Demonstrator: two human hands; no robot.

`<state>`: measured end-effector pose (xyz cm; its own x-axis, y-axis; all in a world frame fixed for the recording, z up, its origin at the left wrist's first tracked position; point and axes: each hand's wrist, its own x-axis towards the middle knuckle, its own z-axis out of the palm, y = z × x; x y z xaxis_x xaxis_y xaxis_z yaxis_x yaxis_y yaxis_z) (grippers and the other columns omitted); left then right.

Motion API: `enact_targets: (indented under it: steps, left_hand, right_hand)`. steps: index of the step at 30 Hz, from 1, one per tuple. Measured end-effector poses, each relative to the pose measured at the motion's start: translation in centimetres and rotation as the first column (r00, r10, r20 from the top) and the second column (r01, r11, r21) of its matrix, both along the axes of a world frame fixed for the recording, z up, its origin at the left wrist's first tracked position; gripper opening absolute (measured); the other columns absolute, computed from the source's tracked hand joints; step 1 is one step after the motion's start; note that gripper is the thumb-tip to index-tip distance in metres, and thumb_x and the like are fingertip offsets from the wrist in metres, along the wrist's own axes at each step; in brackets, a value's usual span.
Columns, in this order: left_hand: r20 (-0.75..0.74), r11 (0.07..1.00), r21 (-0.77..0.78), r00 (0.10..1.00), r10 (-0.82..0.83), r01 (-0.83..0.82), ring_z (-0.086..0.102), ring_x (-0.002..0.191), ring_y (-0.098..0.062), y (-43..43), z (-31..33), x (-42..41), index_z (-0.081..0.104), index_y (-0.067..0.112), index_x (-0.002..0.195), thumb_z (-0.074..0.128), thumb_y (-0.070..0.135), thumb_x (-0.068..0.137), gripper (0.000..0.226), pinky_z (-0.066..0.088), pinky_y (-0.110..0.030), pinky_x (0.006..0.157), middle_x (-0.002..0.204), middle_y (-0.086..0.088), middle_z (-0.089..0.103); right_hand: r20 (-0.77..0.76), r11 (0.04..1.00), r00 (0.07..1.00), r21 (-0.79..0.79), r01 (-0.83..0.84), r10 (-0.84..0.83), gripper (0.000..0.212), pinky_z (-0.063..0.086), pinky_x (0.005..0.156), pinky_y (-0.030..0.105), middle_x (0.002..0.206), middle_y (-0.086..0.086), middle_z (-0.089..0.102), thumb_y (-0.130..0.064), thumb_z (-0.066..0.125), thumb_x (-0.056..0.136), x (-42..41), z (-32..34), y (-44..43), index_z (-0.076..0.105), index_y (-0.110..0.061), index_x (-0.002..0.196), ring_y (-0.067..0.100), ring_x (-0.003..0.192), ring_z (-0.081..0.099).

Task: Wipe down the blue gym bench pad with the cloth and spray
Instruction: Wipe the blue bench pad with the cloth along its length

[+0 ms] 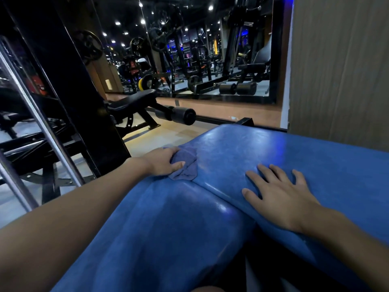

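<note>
The blue bench pad [263,148] fills the lower middle and right of the head view, in two sections that meet at a seam. A bunched blue-grey cloth [186,165] lies on the pad's left edge, just beyond the seam. My left hand [163,162] grips the cloth and presses it against the pad. On the far section, my right hand [280,191] rests flat with its fingers spread and nothing in it. No spray bottle is in view.
A black machine frame [69,85] and steel bars [31,106] stand close on the left. A black adjustable bench with a foam roller [183,115] sits beyond the pad. A wall mirror [189,49] is behind it, and a beige wall panel [341,64] is at the right.
</note>
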<state>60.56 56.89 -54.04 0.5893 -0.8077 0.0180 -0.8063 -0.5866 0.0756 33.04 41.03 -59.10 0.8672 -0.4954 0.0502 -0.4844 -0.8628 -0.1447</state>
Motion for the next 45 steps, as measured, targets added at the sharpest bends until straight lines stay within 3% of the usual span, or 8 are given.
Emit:
enact_targets:
  steps: [9, 16, 22, 24, 29, 34, 38, 45]
  left_hand:
    - [0.150, 0.998, 0.050, 0.988, -0.048, 0.041, 0.058, 0.114, -0.030, -0.8, -0.6, -5.9, 0.037, 0.025, 0.147, 0.044, 0.057, 0.095, 0.062, 0.041, -0.029, 0.084, 0.124, -0.005, 0.065]
    - [0.144, 0.976, -0.026, 0.967, -0.209, 0.215, 0.059, 0.113, -0.030, -0.6, -0.3, -12.9, 0.046, 0.030, 0.140, 0.043, 0.061, 0.094, 0.056, 0.045, -0.035, 0.085, 0.119, -0.003, 0.067]
    - [0.403, 0.876, -0.021, 0.806, -0.433, 0.482, 0.062, 0.101, -0.035, -1.5, -2.1, -21.1, 0.046, 0.024, 0.139, 0.051, 0.064, 0.088, 0.064, 0.045, -0.037, 0.075, 0.111, -0.010, 0.068]
    - [0.335, 0.835, -0.066, 0.800, -0.498, 0.547, 0.062, 0.099, -0.035, -1.5, -2.7, -21.8, 0.046, 0.016, 0.134, 0.059, 0.060, 0.083, 0.068, 0.044, -0.039, 0.075, 0.108, -0.011, 0.067]
    - [-0.189, 0.844, -0.268, 0.834, -0.519, 0.464, 0.060, 0.109, -0.021, 0.7, -2.5, -18.9, 0.030, 0.017, 0.131, 0.079, 0.038, 0.078, 0.075, 0.049, -0.040, 0.090, 0.126, -0.003, 0.058]
    - [-0.167, 0.912, -0.238, 0.911, -0.378, 0.334, 0.051, 0.122, -0.019, 0.8, -1.9, -17.0, 0.027, 0.016, 0.143, 0.070, 0.025, 0.087, 0.072, 0.037, -0.020, 0.091, 0.137, -0.004, 0.048]
    - [-0.131, 0.907, -0.137, 0.900, -0.416, 0.399, 0.057, 0.118, -0.025, -0.5, -2.3, -16.4, 0.045, 0.016, 0.138, 0.064, 0.029, 0.087, 0.055, 0.043, -0.031, 0.097, 0.130, -0.005, 0.060]
    - [-0.011, 0.896, -0.052, 0.897, -0.442, 0.441, 0.052, 0.122, -0.017, -1.2, -3.2, -16.3, 0.045, 0.032, 0.142, 0.043, 0.076, 0.066, 0.087, 0.043, -0.036, 0.103, 0.134, 0.002, 0.054]
  right_hand:
    - [0.168, 0.998, 0.985, 0.032, -0.052, 0.046, 0.042, 0.012, 0.114, 0.049, 0.145, -0.005, 0.040, -0.050, 0.031, 0.096, -1.4, 0.9, 0.6, 0.048, -0.029, 0.127, 0.014, 0.138, 0.028]
    - [0.239, 0.999, 0.971, 0.022, -0.039, 0.032, 0.051, 0.013, 0.117, 0.046, 0.151, -0.008, 0.037, -0.043, 0.038, 0.097, -6.0, 1.3, 2.0, 0.032, -0.027, 0.145, 0.011, 0.140, 0.029]
    - [0.435, 0.976, 0.883, 0.041, -0.215, 0.176, 0.062, 0.034, 0.108, 0.033, 0.146, -0.001, 0.045, -0.036, 0.054, 0.090, -9.8, 2.1, 3.8, 0.034, -0.020, 0.146, 0.018, 0.131, 0.044]
    - [0.392, 0.960, 0.886, 0.028, -0.280, 0.247, 0.070, 0.035, 0.109, 0.033, 0.148, -0.002, 0.042, -0.035, 0.059, 0.085, -10.2, 1.9, 4.3, 0.030, -0.021, 0.147, 0.016, 0.133, 0.042]
    - [0.178, 0.956, 0.955, -0.222, -0.194, 0.235, 0.082, 0.027, 0.108, 0.040, 0.156, 0.000, 0.029, -0.054, 0.055, 0.087, -8.3, 1.2, 4.6, 0.013, -0.028, 0.152, 0.023, 0.138, 0.032]
    - [0.040, 0.911, 0.993, -0.405, -0.082, 0.108, 0.084, 0.036, 0.093, 0.053, 0.142, 0.017, 0.045, -0.077, 0.048, 0.072, -5.9, 0.0, 6.1, 0.047, -0.016, 0.130, 0.038, 0.117, 0.047]
    - [0.105, 0.909, 0.987, -0.410, -0.070, 0.123, 0.074, 0.042, 0.093, 0.050, 0.142, 0.012, 0.049, -0.062, 0.066, 0.067, -6.0, -0.5, 5.8, 0.056, -0.011, 0.119, 0.030, 0.121, 0.052]
    - [0.164, 0.868, 0.986, -0.490, 0.084, -0.003, 0.064, 0.042, 0.092, 0.049, 0.108, 0.014, 0.062, -0.052, 0.068, 0.069, -8.2, -1.8, 6.0, 0.056, -0.008, 0.114, 0.034, 0.101, 0.057]
